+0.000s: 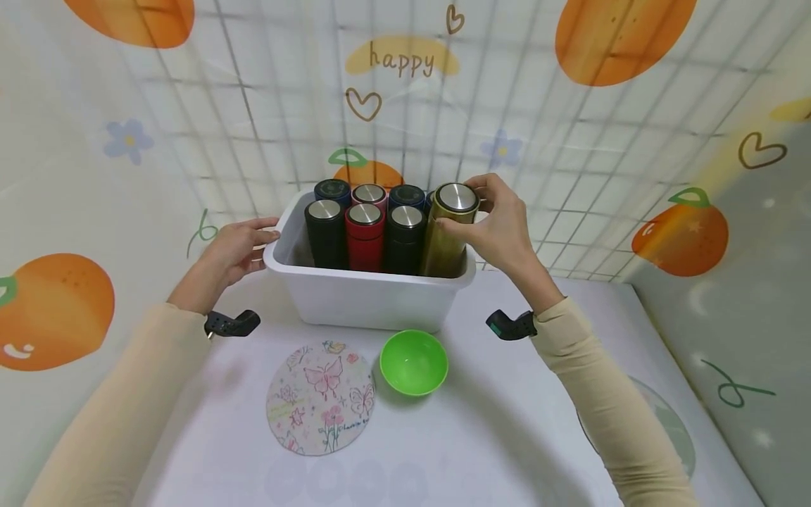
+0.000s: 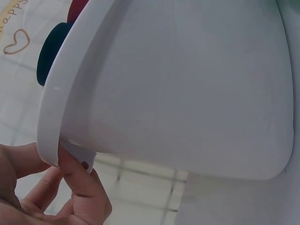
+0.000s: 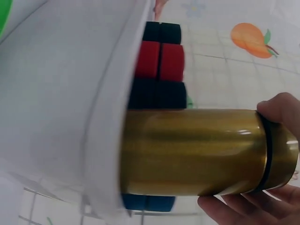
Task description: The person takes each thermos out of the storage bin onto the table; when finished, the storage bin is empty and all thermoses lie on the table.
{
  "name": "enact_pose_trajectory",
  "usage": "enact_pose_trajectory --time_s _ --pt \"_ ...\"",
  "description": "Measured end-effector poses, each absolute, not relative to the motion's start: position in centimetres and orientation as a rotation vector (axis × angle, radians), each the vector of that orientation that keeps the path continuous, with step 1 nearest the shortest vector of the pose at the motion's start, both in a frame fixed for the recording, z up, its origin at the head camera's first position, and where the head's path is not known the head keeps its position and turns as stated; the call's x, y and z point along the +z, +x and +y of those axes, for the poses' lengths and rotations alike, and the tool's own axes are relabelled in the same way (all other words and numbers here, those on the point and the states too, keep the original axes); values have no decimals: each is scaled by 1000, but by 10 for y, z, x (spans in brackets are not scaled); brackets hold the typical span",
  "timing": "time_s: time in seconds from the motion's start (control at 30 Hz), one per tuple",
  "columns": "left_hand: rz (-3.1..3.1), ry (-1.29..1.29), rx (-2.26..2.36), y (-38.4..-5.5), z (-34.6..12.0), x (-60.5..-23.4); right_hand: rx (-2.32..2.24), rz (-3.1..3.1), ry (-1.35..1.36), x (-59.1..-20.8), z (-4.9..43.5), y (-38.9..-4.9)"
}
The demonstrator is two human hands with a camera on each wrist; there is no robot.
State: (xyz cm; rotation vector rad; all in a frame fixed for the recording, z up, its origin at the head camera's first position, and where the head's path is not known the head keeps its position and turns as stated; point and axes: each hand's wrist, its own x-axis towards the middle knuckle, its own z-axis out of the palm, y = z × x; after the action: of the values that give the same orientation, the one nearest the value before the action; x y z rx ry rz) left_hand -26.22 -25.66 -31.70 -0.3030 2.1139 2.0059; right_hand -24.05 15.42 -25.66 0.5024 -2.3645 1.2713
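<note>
My right hand [image 1: 497, 222] grips a gold thermos [image 3: 192, 152] near its lid, thumb on one side and fingers on the other. The thermos stands higher than its neighbours, its lower part hidden inside a white plastic tub [image 1: 374, 299]. At the tub's left end my left hand [image 2: 70, 187] pinches the rim between thumb and fingers. Inside the tub, a black thermos [image 1: 326, 236], a red thermos [image 1: 365, 243] and another black thermos [image 1: 405, 243] fill the front row. Behind them show several more lids, among them a dark one [image 1: 332, 189] and a pink-sided one [image 1: 370, 193].
In front of the tub a bright green bowl [image 1: 414, 362] sits on the white table [image 1: 481, 436]. Left of it lies a round mat [image 1: 321, 398] with butterfly drawings. A pale green round [image 1: 671, 422] is partly behind my right sleeve. A printed curtain over wire grid [image 1: 418, 134] rises behind.
</note>
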Motion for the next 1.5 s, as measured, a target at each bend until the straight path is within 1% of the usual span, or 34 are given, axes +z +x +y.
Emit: enact_pose_trajectory --time_s 0.6,0.97,1.23,1.5 --pt "2130 -317 1989 -265 -257 -317 1298 -2195 492 -208 161 -218" --pt "2146 -298 1984 -267 -259 -316 1296 -2011 568 -182 171 -205" --pt "2167 -305 1959 -268 -263 -313 1287 -1959 546 -164 179 -188" --pt "2141 -320 1978 -270 -262 -316 1284 -1985 461 -155 191 -176"
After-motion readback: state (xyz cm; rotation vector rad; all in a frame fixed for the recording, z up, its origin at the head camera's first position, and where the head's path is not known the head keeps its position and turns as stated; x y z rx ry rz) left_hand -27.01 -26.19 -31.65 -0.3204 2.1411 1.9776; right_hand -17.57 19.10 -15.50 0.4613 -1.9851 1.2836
